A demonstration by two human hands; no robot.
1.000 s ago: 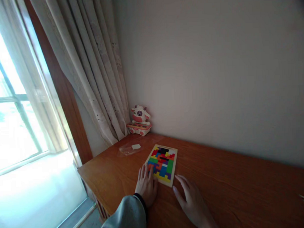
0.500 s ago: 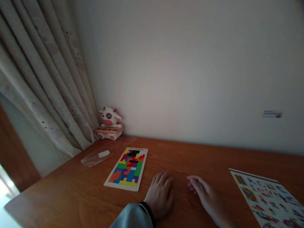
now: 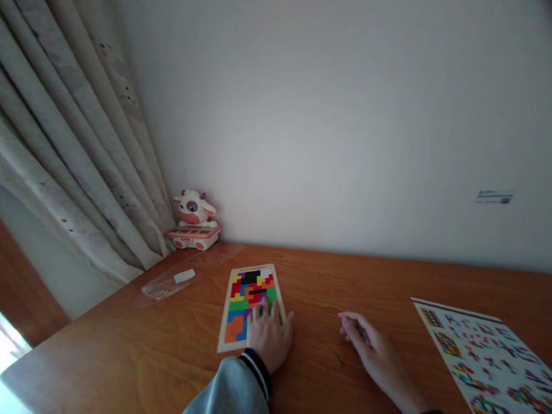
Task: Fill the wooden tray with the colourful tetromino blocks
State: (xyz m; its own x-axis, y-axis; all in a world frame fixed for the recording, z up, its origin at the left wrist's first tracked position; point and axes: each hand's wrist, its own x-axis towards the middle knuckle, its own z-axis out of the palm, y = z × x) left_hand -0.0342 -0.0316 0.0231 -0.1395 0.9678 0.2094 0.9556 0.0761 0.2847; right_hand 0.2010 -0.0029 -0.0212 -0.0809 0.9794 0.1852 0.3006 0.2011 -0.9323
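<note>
My left hand (image 3: 268,339) lies with fingers spread on the lower right part of a wooden block puzzle board (image 3: 224,323). Colourful flat pieces in red, blue, green, orange and other colours fill most of the board, and two black areas show in its upper half. The hand hides some pieces near the bottom right corner. To the right, my right hand (image 3: 374,351) rests on its side on the table, its fingers curled in; I see nothing held in it.
The brown wooden table (image 3: 141,362) meets a plain wall. A cow toy with a keyboard (image 3: 194,222) stands in the back left corner by the curtain (image 3: 74,141). A clear plastic bag (image 3: 161,288) lies left of the board. At right are printed picture sheets (image 3: 489,359).
My left hand has moved left and forward from the table onto the puzzle board. The board has turned more upright in view and its lower end has shifted right. My right hand stays put.
</note>
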